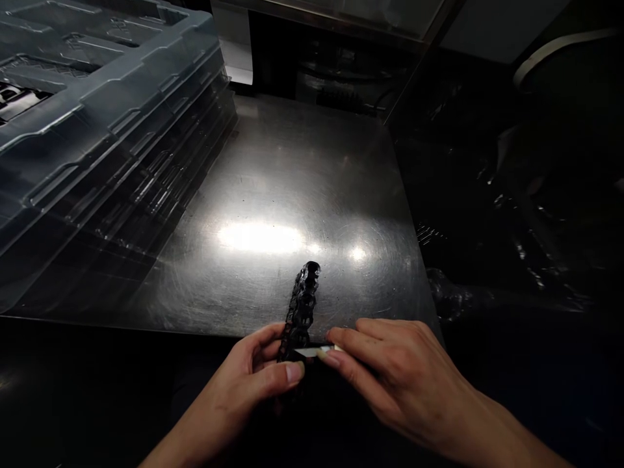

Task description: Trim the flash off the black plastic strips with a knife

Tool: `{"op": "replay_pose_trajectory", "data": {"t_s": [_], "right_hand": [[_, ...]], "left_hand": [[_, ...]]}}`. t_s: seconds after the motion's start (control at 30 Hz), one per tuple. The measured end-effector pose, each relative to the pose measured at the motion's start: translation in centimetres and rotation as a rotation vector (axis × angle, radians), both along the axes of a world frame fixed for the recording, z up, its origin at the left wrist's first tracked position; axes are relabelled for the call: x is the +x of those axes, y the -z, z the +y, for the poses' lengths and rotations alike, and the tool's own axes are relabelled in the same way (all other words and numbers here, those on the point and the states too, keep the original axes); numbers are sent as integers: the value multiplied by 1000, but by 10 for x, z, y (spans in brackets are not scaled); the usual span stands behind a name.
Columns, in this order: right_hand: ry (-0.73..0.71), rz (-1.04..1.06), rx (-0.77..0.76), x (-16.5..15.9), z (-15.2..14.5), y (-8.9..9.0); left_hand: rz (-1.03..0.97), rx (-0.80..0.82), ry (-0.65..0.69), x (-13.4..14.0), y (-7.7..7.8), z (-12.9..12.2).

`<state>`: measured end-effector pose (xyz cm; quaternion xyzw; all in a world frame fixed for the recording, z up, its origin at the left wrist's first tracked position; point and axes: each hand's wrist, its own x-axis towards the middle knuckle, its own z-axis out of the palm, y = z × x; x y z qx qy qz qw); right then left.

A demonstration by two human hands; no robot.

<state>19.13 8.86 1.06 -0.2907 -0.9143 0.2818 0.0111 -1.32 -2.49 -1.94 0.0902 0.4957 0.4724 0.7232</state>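
Note:
A long black part with an openwork, honeycomb-like pattern (pixel 305 299) is gripped near its lower end by my left hand (pixel 258 370), thumb on the near side. Its far end points away over the metal table. My right hand (pixel 400 367) pinches a small knife (pixel 308 352) with a pale pointed blade between thumb and fingers. The blade tip lies against or just over the black part, close to my left thumb; actual contact cannot be made out. The lower end of the part is lost in shadow.
Stacked clear plastic trays (pixel 121 110) stand at the left, dark pieces in the top one. The shiny metal table (pixel 312 175) stretches ahead, its near edge by my hands. Dark plastic wrapping (pixel 526 260) is at the right. A white sheet (pixel 236 45) stands behind.

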Motion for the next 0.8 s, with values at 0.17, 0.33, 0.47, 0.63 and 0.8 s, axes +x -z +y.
{"op": "replay_pose_trajectory", "data": {"t_s": [0.17, 0.33, 0.47, 0.63, 0.8], "right_hand": [[-8, -15, -15, 0, 0, 0], [-13, 2, -43, 0, 1, 0], [-8, -12, -52, 0, 0, 0], [6, -39, -32, -1, -1, 0], [8, -70, -12, -2, -3, -4]], "left_hand": [[-40, 4, -29, 2, -4, 2], [-11, -25, -20, 1, -3, 1], [-1, 15, 60, -1, 2, 0], [-16, 36, 75, -1, 3, 1], [-10, 11, 28, 1, -1, 1]]}}
